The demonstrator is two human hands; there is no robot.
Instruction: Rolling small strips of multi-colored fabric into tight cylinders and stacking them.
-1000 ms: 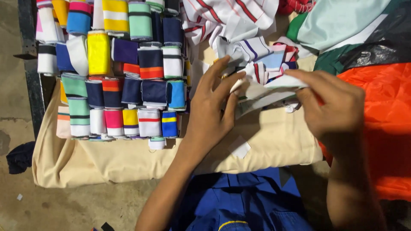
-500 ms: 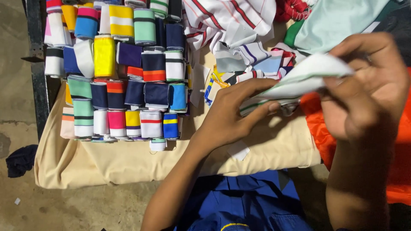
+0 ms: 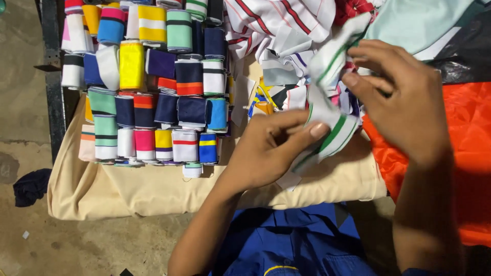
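Observation:
My left hand and my right hand both pinch a white knit strip with green stripes. The left fingers grip its lower end and the right fingers hold its upper part, so the strip hangs stretched and slightly twisted between them. Below the strip lies a loose heap of striped collar pieces. Left of my hands stand rows of rolled striped bands in navy, white, yellow, mint and pink.
A beige cloth covers the table. Orange fabric lies at the right, pale green fabric at the top right, white striped cloth at the top. A dark rag lies on the concrete floor.
My hands lifted the striped strip off the heap and drew it out. The right hand rose and turned the upper end up; the left slid to the lower end.

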